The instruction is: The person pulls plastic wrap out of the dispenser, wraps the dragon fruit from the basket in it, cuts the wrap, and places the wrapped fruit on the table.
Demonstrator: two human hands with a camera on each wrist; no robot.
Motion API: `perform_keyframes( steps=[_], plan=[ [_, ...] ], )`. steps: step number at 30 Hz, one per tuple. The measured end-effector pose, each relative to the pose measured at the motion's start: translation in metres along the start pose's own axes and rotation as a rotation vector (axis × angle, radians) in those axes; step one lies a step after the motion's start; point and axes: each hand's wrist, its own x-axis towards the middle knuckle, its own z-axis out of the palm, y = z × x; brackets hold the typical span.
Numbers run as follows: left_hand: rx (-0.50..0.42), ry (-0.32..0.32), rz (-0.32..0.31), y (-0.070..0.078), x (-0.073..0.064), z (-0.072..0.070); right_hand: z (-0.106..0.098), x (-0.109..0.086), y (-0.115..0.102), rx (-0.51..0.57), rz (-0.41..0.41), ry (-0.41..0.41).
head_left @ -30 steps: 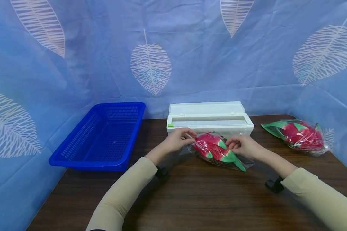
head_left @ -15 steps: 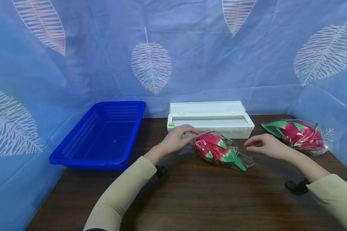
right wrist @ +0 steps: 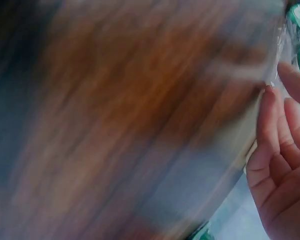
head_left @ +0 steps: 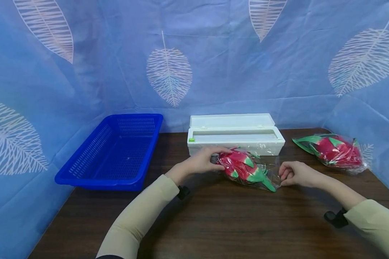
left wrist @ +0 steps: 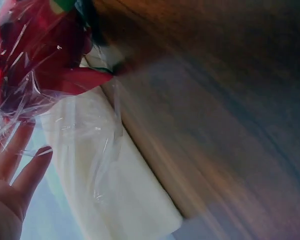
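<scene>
A red and green toy-like dragon fruit (head_left: 239, 163) in loose clear plastic film lies on the table. My left hand (head_left: 202, 161) holds its left end, thumb in front and fingers over the top; in the left wrist view the film crosses the fingertips (left wrist: 42, 150). My right hand (head_left: 296, 173) is at the fruit's right, its thumb and fingers pinching the loose edge of the plastic film (head_left: 273, 171). Close behind stands a white film dispenser (head_left: 235, 147) with its lid (head_left: 231, 119) raised and a green slider at its left end.
At the left sits a blue slotted plastic basket (head_left: 136, 182) with nothing in it. A second wrapped dragon fruit (head_left: 338, 151) lies at the back right of the dark wooden table (head_left: 233, 223). Blue cloth with white leaf prints (head_left: 214, 72) hangs around the back and sides.
My right hand has left the fruit's top, moved right, then come down to the film's right edge. My left hand has shifted slightly right, its fingers further over the fruit's left end.
</scene>
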Motion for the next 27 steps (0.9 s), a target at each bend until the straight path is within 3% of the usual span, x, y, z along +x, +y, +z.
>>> perform_keyframes(
  steps=[4,9,17,22,27],
  plan=[
    [-0.025,-0.011,-0.018,0.002,0.003,0.001,0.0,-0.001,-0.004,-0.016,-0.023,0.05],
    [-0.023,-0.011,-0.049,0.006,0.003,-0.002,0.001,0.004,-0.014,0.052,-0.089,0.126],
    [0.009,0.024,-0.004,0.006,0.003,0.0,0.013,0.019,-0.027,0.162,-0.144,0.105],
    [-0.006,0.033,-0.016,0.007,0.003,0.0,0.016,0.02,-0.031,0.254,-0.083,0.094],
    [-0.033,0.032,-0.04,0.003,0.003,0.001,0.021,0.019,-0.038,0.316,-0.019,0.158]
  ],
)
